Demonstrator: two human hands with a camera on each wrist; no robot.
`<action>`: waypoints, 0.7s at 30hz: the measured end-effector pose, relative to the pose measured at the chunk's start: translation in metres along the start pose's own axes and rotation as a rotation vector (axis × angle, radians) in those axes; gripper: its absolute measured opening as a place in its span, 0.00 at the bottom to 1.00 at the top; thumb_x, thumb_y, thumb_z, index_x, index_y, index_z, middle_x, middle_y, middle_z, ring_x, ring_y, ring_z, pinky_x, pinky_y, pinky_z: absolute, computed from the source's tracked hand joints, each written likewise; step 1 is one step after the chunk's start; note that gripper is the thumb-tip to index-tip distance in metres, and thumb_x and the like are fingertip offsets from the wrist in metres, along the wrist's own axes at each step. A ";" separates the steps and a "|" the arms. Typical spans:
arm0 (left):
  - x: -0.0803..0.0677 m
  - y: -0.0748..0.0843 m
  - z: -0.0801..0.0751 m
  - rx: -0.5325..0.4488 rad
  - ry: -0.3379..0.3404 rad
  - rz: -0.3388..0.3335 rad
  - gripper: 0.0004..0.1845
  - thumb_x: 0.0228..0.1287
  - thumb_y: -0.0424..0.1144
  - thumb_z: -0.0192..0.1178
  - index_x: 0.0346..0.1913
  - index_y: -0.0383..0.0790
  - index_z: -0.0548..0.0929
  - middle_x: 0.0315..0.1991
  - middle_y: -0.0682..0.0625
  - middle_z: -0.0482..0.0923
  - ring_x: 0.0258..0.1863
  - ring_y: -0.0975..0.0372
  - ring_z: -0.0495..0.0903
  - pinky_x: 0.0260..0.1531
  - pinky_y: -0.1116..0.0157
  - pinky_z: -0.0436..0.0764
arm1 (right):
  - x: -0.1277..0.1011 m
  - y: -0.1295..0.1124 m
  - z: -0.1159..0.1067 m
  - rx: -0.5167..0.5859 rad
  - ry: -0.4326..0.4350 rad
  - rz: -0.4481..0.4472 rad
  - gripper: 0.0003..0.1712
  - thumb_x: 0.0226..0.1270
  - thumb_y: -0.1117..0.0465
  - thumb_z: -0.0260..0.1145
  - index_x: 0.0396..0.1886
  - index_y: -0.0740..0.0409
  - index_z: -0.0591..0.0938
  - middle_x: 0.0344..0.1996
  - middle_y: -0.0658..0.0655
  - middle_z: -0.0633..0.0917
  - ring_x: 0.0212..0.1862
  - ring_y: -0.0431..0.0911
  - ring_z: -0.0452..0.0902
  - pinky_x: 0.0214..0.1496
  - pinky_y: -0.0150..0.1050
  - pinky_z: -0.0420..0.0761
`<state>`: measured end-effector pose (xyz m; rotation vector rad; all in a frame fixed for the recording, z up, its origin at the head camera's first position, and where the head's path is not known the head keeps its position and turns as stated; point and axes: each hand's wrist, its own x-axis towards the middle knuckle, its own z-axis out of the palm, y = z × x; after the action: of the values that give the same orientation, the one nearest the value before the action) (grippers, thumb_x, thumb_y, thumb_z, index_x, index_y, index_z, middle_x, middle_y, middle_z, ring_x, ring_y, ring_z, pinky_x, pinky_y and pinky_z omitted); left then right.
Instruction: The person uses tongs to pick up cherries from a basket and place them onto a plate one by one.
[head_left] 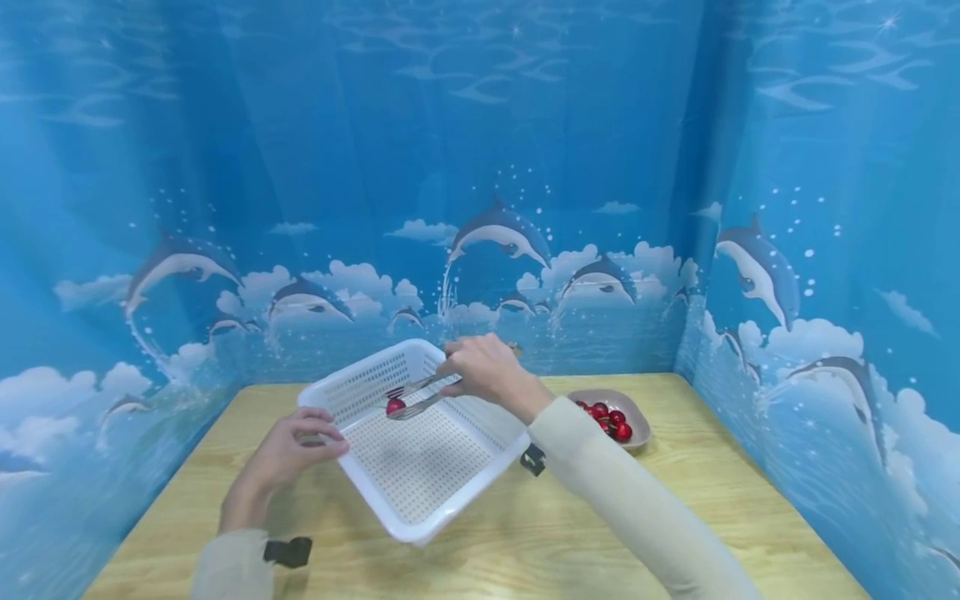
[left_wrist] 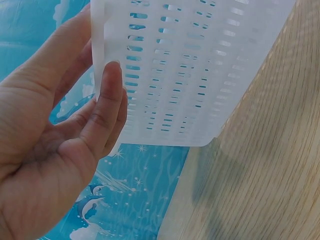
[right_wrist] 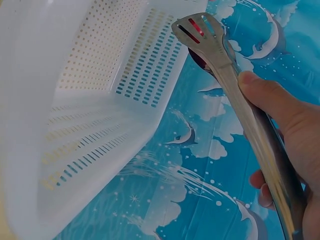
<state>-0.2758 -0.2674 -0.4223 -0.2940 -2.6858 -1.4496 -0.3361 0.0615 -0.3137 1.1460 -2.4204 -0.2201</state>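
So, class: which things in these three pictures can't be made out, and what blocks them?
- Head view: cherry between the tongs, too small to judge the grip.
- Right wrist view: cherry mostly hidden behind the tongs' slotted tip.
- Left wrist view: basket interior unseen; edges cut it off.
- Bowl: cherry count unclear.

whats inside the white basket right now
The white basket shows only a bare perforated floor. One red cherry hangs above it, pinched in metal tongs held by the right hand. The near wall hides the closest strip of floor.
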 end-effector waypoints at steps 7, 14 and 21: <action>-0.001 0.000 -0.002 0.001 -0.005 0.014 0.13 0.60 0.37 0.75 0.42 0.30 0.89 0.62 0.32 0.72 0.60 0.43 0.77 0.51 0.59 0.90 | -0.011 0.005 0.000 -0.022 0.073 -0.029 0.17 0.61 0.37 0.73 0.46 0.34 0.91 0.33 0.43 0.86 0.28 0.36 0.72 0.19 0.25 0.54; -0.002 -0.001 -0.001 -0.011 0.001 0.029 0.12 0.60 0.35 0.75 0.41 0.30 0.89 0.61 0.32 0.72 0.60 0.45 0.75 0.51 0.62 0.89 | -0.023 0.013 -0.001 -0.041 0.154 -0.058 0.15 0.60 0.38 0.75 0.44 0.35 0.92 0.32 0.42 0.86 0.29 0.36 0.75 0.19 0.24 0.54; -0.002 0.001 -0.001 -0.027 -0.009 0.032 0.12 0.60 0.36 0.75 0.42 0.30 0.89 0.61 0.32 0.72 0.61 0.45 0.75 0.51 0.62 0.89 | -0.037 0.018 -0.001 -0.062 0.194 -0.069 0.14 0.60 0.40 0.76 0.42 0.37 0.92 0.32 0.43 0.87 0.30 0.37 0.78 0.18 0.24 0.58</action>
<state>-0.2740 -0.2685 -0.4213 -0.3453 -2.6579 -1.4801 -0.3280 0.1015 -0.3185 1.1673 -2.1932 -0.1953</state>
